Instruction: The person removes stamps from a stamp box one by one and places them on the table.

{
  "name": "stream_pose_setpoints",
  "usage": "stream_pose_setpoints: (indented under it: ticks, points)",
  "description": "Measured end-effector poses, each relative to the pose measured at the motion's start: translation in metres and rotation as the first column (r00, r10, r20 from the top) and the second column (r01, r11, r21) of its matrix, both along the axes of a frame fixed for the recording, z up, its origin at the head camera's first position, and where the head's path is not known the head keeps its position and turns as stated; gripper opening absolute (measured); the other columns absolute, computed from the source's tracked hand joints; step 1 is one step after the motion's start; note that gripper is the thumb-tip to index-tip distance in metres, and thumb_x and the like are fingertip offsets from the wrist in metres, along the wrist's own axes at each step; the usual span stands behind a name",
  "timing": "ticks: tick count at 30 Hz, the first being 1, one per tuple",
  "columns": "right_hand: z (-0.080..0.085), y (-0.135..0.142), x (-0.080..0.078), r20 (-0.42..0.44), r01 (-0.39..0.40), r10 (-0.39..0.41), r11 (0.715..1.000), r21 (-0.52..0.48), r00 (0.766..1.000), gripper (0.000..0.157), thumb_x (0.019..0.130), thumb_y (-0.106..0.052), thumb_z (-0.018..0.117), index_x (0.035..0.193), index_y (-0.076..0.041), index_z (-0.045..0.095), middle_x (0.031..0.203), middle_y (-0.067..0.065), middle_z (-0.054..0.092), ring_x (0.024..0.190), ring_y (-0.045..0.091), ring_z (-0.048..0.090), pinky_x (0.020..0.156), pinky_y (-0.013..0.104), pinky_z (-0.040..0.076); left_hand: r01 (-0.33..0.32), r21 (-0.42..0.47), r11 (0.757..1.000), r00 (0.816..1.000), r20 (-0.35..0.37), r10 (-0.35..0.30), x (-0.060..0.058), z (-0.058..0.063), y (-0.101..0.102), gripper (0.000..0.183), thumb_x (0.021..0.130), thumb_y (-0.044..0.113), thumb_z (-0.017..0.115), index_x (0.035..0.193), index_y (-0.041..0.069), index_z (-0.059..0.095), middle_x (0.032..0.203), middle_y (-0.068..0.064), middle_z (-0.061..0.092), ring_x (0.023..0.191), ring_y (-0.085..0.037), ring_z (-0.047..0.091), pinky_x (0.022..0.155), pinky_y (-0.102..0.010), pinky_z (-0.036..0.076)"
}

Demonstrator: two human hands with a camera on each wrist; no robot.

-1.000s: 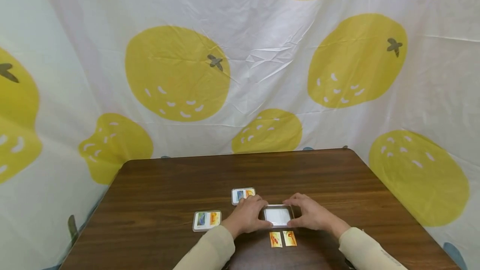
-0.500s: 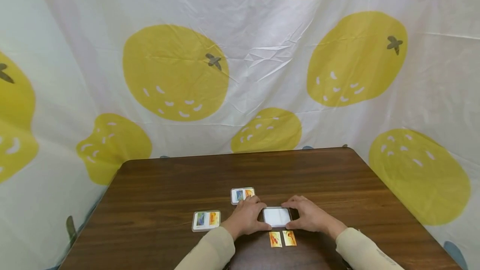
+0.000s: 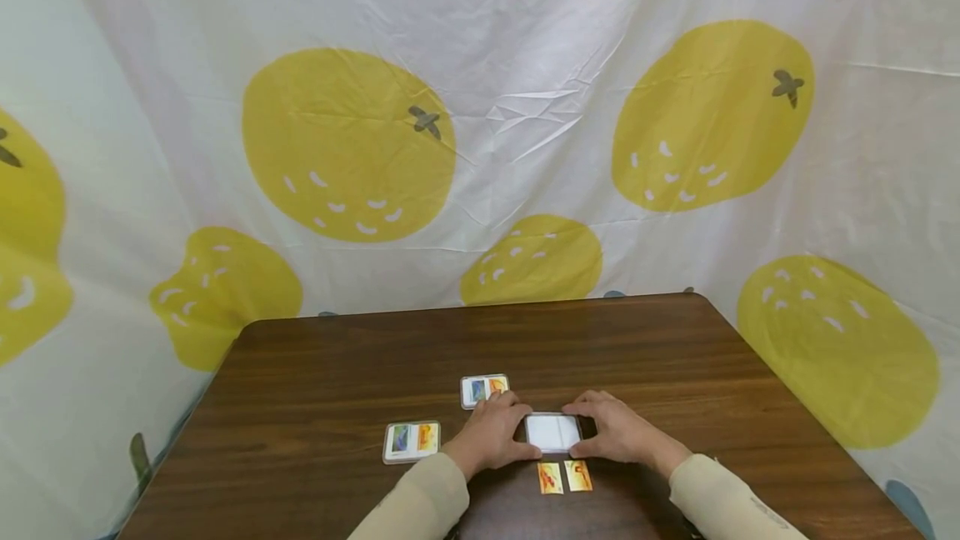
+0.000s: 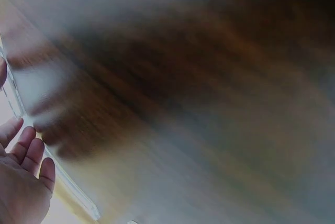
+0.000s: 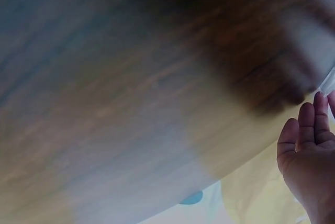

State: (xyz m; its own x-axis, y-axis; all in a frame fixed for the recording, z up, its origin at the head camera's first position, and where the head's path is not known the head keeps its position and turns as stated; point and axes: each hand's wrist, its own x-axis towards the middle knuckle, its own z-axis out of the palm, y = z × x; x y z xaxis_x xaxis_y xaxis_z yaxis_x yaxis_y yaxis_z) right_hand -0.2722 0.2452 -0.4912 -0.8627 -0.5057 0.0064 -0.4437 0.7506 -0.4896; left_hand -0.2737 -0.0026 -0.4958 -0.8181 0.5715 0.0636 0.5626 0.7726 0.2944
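Cloth (image 3: pixel 510 190): one, white, hung beyond the table; printed with eight yellow fruit shapes (image 3: pixel 348 165) in view.
Table (image 3: pixel 337 373): one, dark brown, wood-grained, round-cornered at the far side.
Sleeves (image 3: pixel 416 500): two, pale, one on each arm.
Left hand (image 3: pixel 491 437): partly open, fingers and thumb bent around the left end of the held case, gripping far and near edges.
Right hand (image 3: pixel 624 430): likewise partly open, gripping the right end.
Held case (image 3: pixel 552 433): one, flat, rectangular, clear-rimmed, white inside with a faint upright line; on the table's near part, between both hands.
Picture cases (image 3: pixel 412 442): two, clear-rimmed, each with a bluish and an orange picture on white; one left, one farther, partly behind the left hand.
Small cards (image 3: pixel 550 478): two, orange-yellow, side by side but apart, just nearer than the held case.
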Motion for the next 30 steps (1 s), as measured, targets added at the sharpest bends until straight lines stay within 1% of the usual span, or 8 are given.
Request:
stream_pose_setpoints:
  ticks: [6, 11, 19, 24, 30]
  points:
    - [0.0000, -0.0017, -0.0009, -0.002, 0.000, 0.000, 1.000, 0.006, 1.000, 0.063, 0.078, -0.037, 0.084, 0.129, -0.006, 0.064, 0.117, 0.004, 0.057, 0.109, 0.028, 0.053, 0.088, 0.052, 0.046, -0.001, -0.020, 1.000, 1.000, -0.002, 0.000, 0.0013, 0.0020, -0.0011, 0.065, 0.084, 0.054, 0.073, 0.133, 0.013, 0.062, 0.123, 0.000, 0.054, 0.116, -0.018, 0.047, 0.096, -0.037, 0.040]
    - [-0.0008, -0.0024, -0.0014, 0.008, 0.001, -0.001, 1.000, 0.010, 1.000, 0.062, 0.079, -0.037, 0.083, 0.129, -0.006, 0.064, 0.118, 0.005, 0.057, 0.110, 0.029, 0.053, 0.089, 0.052, 0.046, 0.009, -0.023, 1.000, 1.000, 0.002, -0.009, 0.0000, 0.0010, -0.0023, 0.064, 0.086, 0.056, 0.071, 0.133, 0.013, 0.062, 0.122, 0.001, 0.054, 0.116, -0.017, 0.047, 0.096, -0.038, 0.040]
    - [0.0011, -0.0029, 0.0001, 0.026, 0.032, -0.032, 0.999, 0.002, 0.999, 0.061, 0.077, -0.036, 0.085, 0.127, -0.008, 0.066, 0.116, 0.003, 0.057, 0.109, 0.027, 0.052, 0.089, 0.051, 0.046, 0.011, -0.024, 1.000, 1.000, -0.003, -0.011, 0.0016, 0.0005, -0.0019, 0.060, 0.088, 0.053, 0.070, 0.133, 0.015, 0.062, 0.122, 0.000, 0.054, 0.113, -0.017, 0.047, 0.095, -0.038, 0.041]
    - [0.0016, -0.0033, -0.0002, 0.053, 0.060, -0.059, 0.998, -0.020, 0.997, 0.058, 0.076, -0.037, 0.086, 0.125, -0.011, 0.068, 0.115, 0.000, 0.057, 0.108, 0.024, 0.051, 0.089, 0.049, 0.045, 0.002, -0.032, 0.999, 1.000, -0.004, -0.003, 0.0028, 0.0011, -0.0006, 0.061, 0.087, 0.054, 0.070, 0.133, 0.015, 0.063, 0.121, 0.000, 0.053, 0.112, -0.017, 0.047, 0.093, -0.037, 0.040]
    - [0.0009, -0.0043, -0.0008, 0.069, 0.057, -0.055, 0.998, -0.032, 0.996, 0.058, 0.075, -0.035, 0.087, 0.124, -0.010, 0.068, 0.115, 0.001, 0.057, 0.109, 0.026, 0.050, 0.090, 0.051, 0.044, -0.013, -0.043, 0.999, 1.000, -0.012, 0.013, 0.0031, 0.0014, 0.0001, 0.060, 0.086, 0.055, 0.071, 0.130, 0.015, 0.065, 0.119, 0.000, 0.054, 0.110, -0.018, 0.046, 0.090, -0.037, 0.039]
